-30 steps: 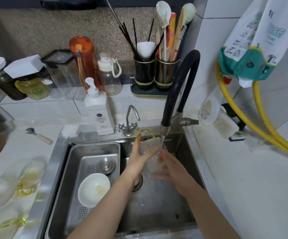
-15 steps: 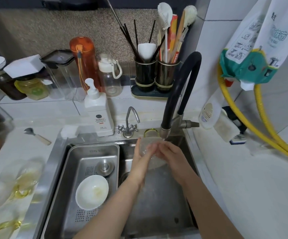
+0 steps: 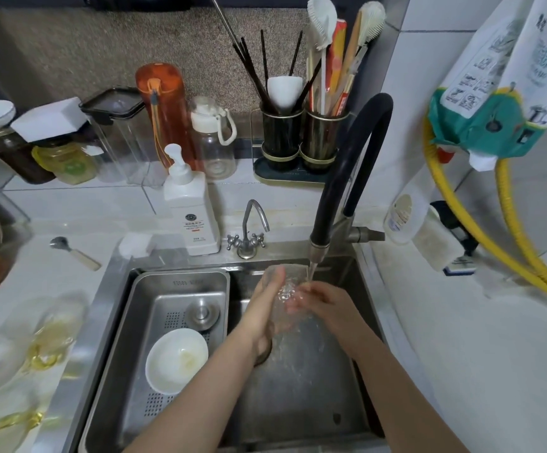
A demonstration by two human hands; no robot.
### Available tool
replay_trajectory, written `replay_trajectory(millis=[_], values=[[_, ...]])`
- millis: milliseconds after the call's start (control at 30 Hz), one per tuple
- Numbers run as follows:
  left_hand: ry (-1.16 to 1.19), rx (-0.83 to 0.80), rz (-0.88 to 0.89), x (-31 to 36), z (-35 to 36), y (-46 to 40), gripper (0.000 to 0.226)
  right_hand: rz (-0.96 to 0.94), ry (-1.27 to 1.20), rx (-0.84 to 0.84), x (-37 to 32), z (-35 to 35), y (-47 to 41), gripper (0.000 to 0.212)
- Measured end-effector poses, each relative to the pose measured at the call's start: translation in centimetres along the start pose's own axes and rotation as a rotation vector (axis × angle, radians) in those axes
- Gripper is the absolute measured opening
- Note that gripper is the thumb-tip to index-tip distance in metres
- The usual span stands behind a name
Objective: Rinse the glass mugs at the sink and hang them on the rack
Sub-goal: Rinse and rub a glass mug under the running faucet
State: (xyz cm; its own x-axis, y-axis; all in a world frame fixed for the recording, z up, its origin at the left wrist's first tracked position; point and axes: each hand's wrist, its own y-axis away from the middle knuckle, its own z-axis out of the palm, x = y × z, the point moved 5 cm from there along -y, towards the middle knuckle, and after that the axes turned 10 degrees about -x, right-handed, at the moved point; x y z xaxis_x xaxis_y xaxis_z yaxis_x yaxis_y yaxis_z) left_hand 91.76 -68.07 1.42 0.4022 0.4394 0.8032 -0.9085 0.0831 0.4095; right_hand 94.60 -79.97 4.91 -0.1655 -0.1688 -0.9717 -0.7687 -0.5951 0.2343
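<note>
Glass mug point(image 3: 287, 282) is held over the sink point(image 3: 298, 403) under the running black faucet point(image 3: 347, 165), gripped by the left hand point(image 3: 264, 308) from the side, while the right hand point(image 3: 326, 302) is curled against it; its fingers seem to reach inside, though the glass blurs this. White tiled surface point(image 3: 69, 204) carries a soap bottle point(image 3: 190, 210), jars and a utensil holder point(image 3: 301, 138). A white bowl point(image 3: 175, 361) lies in the strainer tray point(image 3: 180, 282). Since the earlier frame, the mug has been tipped lower and its gold rim is no longer seen.

Glass mug point(image 3: 290, 282) blurred btwn hands; glasses point(image 3: 46, 338) at left blurred.
</note>
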Motion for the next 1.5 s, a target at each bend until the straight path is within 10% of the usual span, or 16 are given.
replay_trajectory(millis=[133, 333, 467, 833, 1300, 1500], values=[[-0.040, 0.032, 0.024, -0.2, 0.3, -0.3, 0.072, -0.001, -0.267, 0.070, 0.1, -0.3, -0.4, 0.020], [-0.176, 0.038, -0.019, 1.7, 0.4, -0.4, 0.052, -0.015, -0.035, -0.022, -0.2, -0.2, 0.1, 0.017], [-0.242, 0.023, 0.042, 1.1, 0.7, -0.2, 0.097, -0.010, -0.284, 0.072, -0.1, -0.5, -0.5, 0.021], [-0.314, -0.052, 0.165, 1.8, 1.8, 0.3, 0.077, 0.012, -0.503, 0.112, -0.3, -1.1, -1.2, 0.027], [-0.010, 0.049, -0.089, 2.3, 0.2, 0.5, 0.041, 0.013, -0.017, -0.028, -0.3, 0.4, -1.1, 0.023], [-0.404, 0.174, -0.009, 2.9, 0.8, 1.1, 0.042, 0.038, 0.051, 0.146, -0.2, -0.4, -1.2, 0.022]])
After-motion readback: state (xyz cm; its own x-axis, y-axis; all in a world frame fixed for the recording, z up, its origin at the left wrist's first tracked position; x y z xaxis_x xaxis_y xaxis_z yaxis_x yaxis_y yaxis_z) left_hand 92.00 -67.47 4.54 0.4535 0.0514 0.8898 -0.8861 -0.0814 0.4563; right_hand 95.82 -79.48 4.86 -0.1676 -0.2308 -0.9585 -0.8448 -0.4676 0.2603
